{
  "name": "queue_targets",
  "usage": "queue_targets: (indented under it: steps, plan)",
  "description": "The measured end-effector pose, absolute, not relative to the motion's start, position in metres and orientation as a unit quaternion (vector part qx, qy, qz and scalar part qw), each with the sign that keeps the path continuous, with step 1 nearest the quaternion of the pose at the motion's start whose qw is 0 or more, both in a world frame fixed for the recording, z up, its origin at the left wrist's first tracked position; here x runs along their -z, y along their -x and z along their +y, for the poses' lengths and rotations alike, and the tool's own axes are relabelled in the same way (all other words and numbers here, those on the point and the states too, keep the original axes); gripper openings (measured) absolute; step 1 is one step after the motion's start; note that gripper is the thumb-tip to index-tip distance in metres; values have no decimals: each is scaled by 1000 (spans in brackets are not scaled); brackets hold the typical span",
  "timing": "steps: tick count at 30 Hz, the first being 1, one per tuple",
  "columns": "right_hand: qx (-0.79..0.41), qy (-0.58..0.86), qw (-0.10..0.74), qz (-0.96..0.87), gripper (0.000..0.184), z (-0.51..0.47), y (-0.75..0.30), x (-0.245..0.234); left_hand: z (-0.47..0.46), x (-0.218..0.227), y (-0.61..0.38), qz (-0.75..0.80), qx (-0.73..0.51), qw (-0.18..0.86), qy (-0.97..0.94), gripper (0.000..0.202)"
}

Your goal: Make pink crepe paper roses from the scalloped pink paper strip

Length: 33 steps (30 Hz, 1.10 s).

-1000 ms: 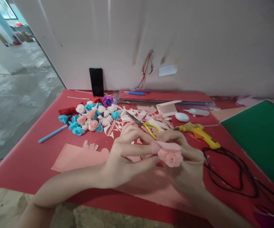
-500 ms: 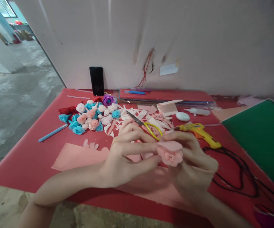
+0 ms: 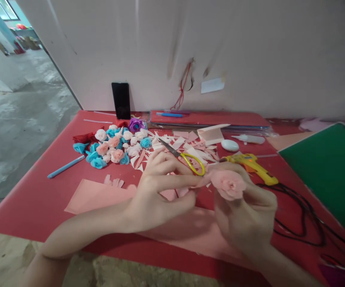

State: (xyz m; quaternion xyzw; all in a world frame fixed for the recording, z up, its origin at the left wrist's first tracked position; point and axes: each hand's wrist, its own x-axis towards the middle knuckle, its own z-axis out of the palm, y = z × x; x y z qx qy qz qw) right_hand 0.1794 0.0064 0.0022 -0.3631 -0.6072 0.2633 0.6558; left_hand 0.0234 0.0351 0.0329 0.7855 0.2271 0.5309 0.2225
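Observation:
A pink paper rose (image 3: pixel 228 185) is held up over the red table (image 3: pixel 34 199). My right hand (image 3: pixel 247 221) wraps its fingers round the rose from below. My left hand (image 3: pixel 157 191) reaches across from the left, and its finger and thumb pinch the rose's outer petal at the left edge. Under both hands lies a sheet of pink paper (image 3: pixel 97 195).
A pile of small blue, pink and white paper roses (image 3: pixel 112 145) lies at the back left, with a blue pen (image 3: pixel 66 166) beside it. Yellow-handled scissors (image 3: pixel 186 158), paper scraps, a yellow glue gun (image 3: pixel 251 165) with black cord, a green sheet (image 3: pixel 330 175) and an upright phone (image 3: pixel 121 101) are around.
My right hand has carried the rose a little to the right and upward and turned it. My left fingers have stayed on its left edge.

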Motion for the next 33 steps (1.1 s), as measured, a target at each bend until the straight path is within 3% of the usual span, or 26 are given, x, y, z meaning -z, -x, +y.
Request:
queue_targets:
  steps: [5, 9, 16, 25, 33]
  plan:
    - [-258, 374, 671, -585, 19, 8, -177, -3, 35, -32, -25, 230, -541, 275, -761, 9]
    - [-157, 382, 668, -619, 30, 6, -175, -2, 32, -29, -27, 245, -551, 318, -732, 15]
    - [-146, 361, 664, -639, 41, 9, -175, 4, 30, -27, -29, 240, -571, 314, -720, 13]
    - [-127, 355, 648, -661, 36, 10, -174, -1, 33, -23, -30, 231, -583, 293, -722, 8]
    - [-165, 368, 676, -616, 31, 8, -175, 1, 35, -30, -26, 243, -549, 280, -749, 20]
